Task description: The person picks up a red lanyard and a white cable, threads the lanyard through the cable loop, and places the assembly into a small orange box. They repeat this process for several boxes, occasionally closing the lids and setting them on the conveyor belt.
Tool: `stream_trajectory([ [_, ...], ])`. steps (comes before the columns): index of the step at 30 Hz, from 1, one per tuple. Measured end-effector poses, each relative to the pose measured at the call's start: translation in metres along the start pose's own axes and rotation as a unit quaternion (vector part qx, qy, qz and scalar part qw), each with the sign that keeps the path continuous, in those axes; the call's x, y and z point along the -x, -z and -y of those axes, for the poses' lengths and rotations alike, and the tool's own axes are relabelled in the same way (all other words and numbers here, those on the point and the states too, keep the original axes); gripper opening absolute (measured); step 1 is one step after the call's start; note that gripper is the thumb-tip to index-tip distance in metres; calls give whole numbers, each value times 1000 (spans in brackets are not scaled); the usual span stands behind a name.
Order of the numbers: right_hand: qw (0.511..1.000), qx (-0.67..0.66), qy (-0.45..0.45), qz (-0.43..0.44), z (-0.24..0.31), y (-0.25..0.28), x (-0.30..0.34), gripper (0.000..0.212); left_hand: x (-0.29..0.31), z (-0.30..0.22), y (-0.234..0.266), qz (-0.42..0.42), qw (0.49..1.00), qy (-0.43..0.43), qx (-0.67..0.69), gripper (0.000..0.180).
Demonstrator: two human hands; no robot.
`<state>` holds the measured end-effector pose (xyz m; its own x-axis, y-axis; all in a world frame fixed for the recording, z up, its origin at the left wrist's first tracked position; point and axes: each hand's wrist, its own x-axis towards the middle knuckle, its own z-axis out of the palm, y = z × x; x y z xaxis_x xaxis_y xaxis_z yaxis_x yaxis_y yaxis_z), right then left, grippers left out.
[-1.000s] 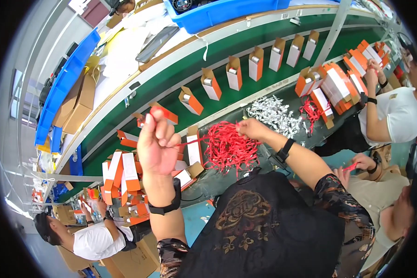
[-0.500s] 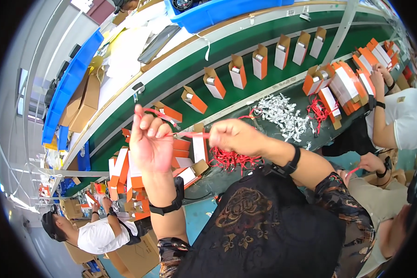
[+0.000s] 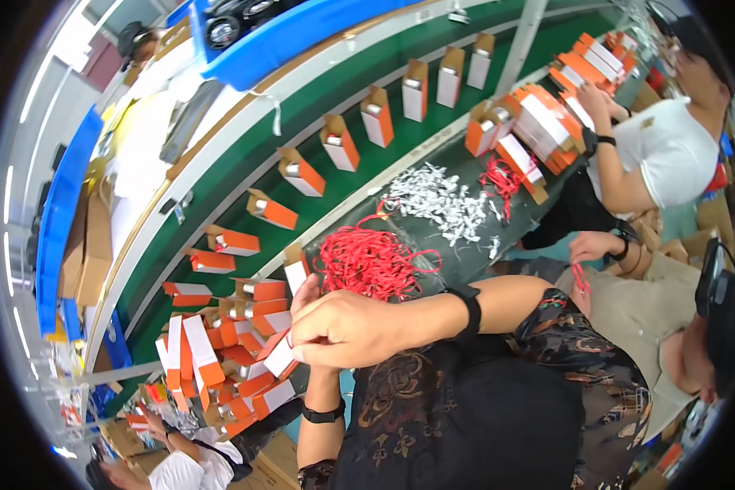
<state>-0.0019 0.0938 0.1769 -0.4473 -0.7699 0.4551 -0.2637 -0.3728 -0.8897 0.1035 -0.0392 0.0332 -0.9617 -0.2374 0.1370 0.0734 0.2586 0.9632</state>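
Observation:
My right hand (image 3: pixel 353 328) is closed, with its fingertips brought together in front of my left hand (image 3: pixel 305 296). Of the left hand, just a few fingertips and the wrist show; the rest lies behind the right. Whatever the hands hold is hidden. Directly beyond them a heap of red lanyards (image 3: pixel 369 263) lies on the dark worktop. An orange-and-white box (image 3: pixel 280 359) shows just past the right fingertips, and I cannot tell whether they touch it. More open orange-and-white boxes (image 3: pixel 194 351) are crowded to the left of my hands.
Open boxes (image 3: pixel 339 151) stand in a row along the green conveyor (image 3: pixel 318 204). Small white parts (image 3: pixel 437 202) are heaped right of the lanyards. Blue bins (image 3: pixel 302 41) sit on the far shelf. Co-workers (image 3: pixel 678 155) work at the right, another person (image 3: pixel 196 461) at lower left.
Half a second ago my hands were raised apart with a red lanyard stretched between them. Now they have come together lower down, the right covering the left. The view has shifted too.

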Motion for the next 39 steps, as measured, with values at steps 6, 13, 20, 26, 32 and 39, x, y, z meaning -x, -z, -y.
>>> stream_trajectory([
  [6,997,-24,-23,-77,26,30,0,26,-20,-113,2,419,881,13,-219,50],
  [13,1000,-14,-20,3,23,45,12,22,-37,-113,-4,-52,985,-101,-132,62],
  [20,984,30,84,-157,-11,70,2,9,-12,-10,-28,-94,908,92,397,41],
  [26,965,135,-160,-156,-120,135,63,25,-20,-5,-23,-189,942,173,218,23],
  [32,836,384,-374,-116,-292,195,113,14,-20,-35,6,-43,959,142,-243,35],
  [39,708,569,-400,-123,-374,245,99,15,-46,-74,4,-44,894,35,-444,15],
])
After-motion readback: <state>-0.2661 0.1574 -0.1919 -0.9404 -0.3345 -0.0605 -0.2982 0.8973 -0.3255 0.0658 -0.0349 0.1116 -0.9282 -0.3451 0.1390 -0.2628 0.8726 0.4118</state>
